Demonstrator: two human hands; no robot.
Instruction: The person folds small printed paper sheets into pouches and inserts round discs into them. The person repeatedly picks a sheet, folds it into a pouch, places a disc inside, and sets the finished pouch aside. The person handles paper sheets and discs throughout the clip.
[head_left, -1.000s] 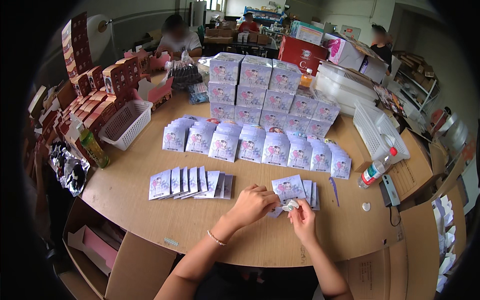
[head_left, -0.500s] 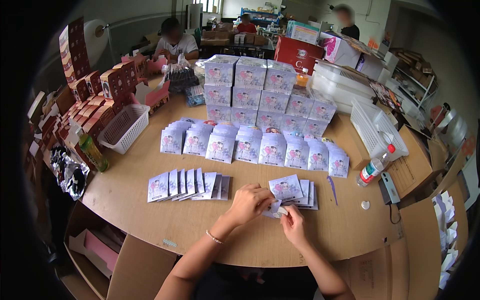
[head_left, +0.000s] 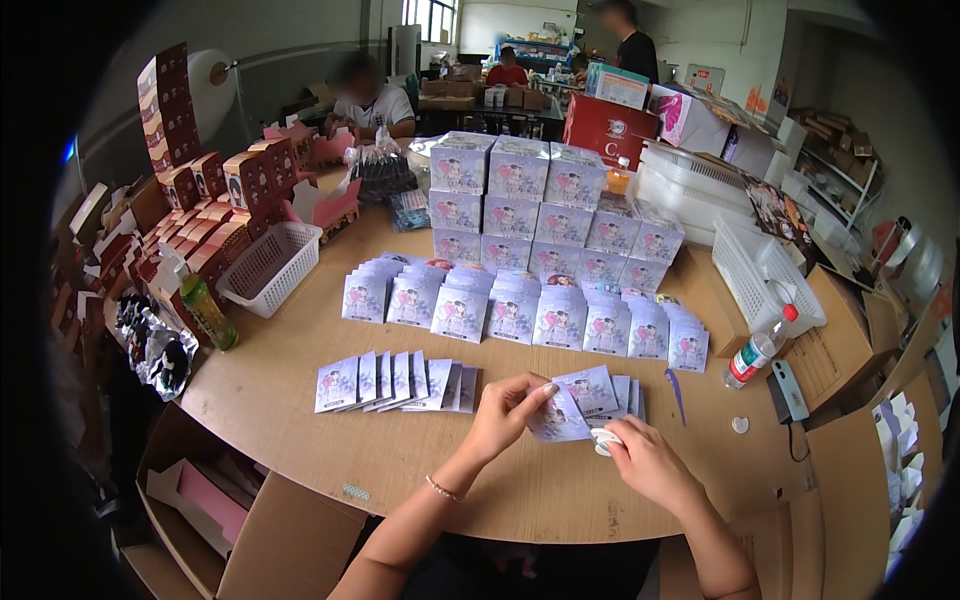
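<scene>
My left hand, with a beaded bracelet at the wrist, pinches a lilac printed packet by its upper left part. In my right hand is a small white rounded piece, gripped between thumb and fingers beside the packet's lower right corner. Whether the piece touches the packet I cannot tell. Just behind the held packet lies a small stack of like packets, partly covered by it. To the left, a fanned row of packets rests on the table.
Upright packet bundles stand in a row before stacked lilac boxes. White baskets flank the table. At the right are a red-capped bottle, a power bank-like device and a white disc. Other people are behind.
The packet has tilted more into view in my left hand. My right hand has drawn right, away from the left, with the white piece. The whole view has shifted slightly.
</scene>
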